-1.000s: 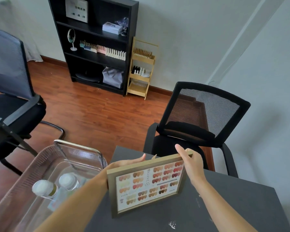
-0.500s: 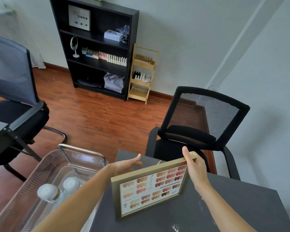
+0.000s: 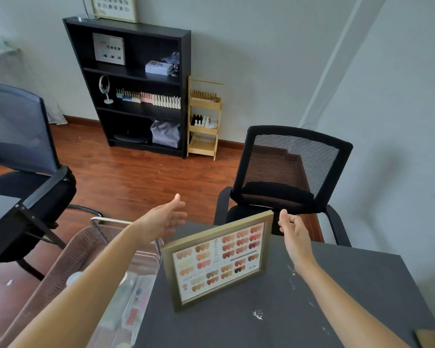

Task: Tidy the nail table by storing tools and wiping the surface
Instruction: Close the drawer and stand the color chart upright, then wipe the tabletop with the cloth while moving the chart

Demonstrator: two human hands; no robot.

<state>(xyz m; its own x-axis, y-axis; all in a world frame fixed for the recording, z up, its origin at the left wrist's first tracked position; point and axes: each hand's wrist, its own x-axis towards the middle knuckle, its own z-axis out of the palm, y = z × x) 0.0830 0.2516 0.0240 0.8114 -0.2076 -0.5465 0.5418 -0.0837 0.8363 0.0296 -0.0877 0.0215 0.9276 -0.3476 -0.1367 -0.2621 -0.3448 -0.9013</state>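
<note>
A wood-framed nail colour chart (image 3: 217, 259) stands upright near the far left corner of the dark grey table (image 3: 337, 297). My left hand (image 3: 162, 218) hovers open to the left of the frame, above the cart, fingers spread and touching nothing. Just off the frame's top right corner is my right hand (image 3: 293, 231), fingers loosely curled and empty. White smudges (image 3: 258, 313) mark the tabletop in front of the frame.
A clear trolley basket (image 3: 86, 247) with bottles and small items sits left of the table. A black mesh chair (image 3: 286, 177) stands behind the table, another chair (image 3: 18, 151) at left. A black shelf (image 3: 136, 84) and wooden rack (image 3: 204, 119) line the far wall.
Both hands have let go of the framed chart, which now stands by itself on the table. The left hand moved up and left, the right hand drew slightly right.
</note>
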